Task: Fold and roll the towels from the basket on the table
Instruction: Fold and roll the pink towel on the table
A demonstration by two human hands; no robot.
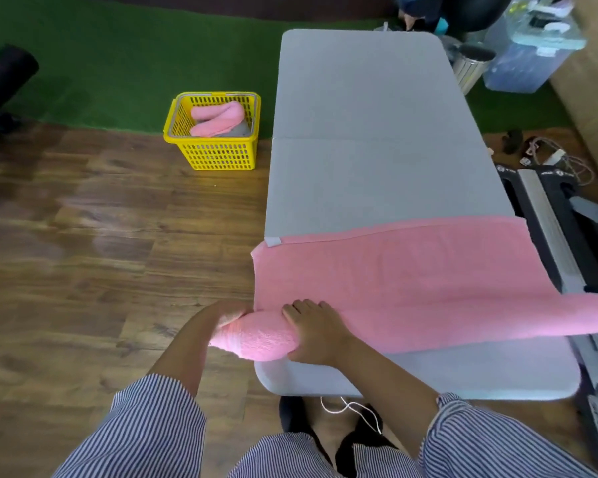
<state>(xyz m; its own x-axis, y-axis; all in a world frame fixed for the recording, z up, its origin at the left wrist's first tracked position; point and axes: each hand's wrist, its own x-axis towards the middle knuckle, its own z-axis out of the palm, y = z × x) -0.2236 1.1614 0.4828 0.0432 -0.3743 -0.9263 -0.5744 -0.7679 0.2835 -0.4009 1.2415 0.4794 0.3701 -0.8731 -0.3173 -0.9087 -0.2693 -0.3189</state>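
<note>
A pink towel (411, 270) lies folded across the near end of the grey table (366, 132). Its near edge is rolled into a long tube that runs from the table's left edge to the far right. My left hand (227, 317) cups the left end of the roll, which sticks out past the table edge. My right hand (313, 331) lies palm down over the roll just to the right of that end. A yellow basket (214, 157) stands on the floor to the left of the table, with a rolled pink towel (218, 117) and something grey inside.
The far half of the table is bare grey surface. Green turf covers the floor beyond the basket, wood floor lies at the left. Black equipment and cables crowd the table's right side. A metal bin (470, 67) and a plastic box stand at the far right.
</note>
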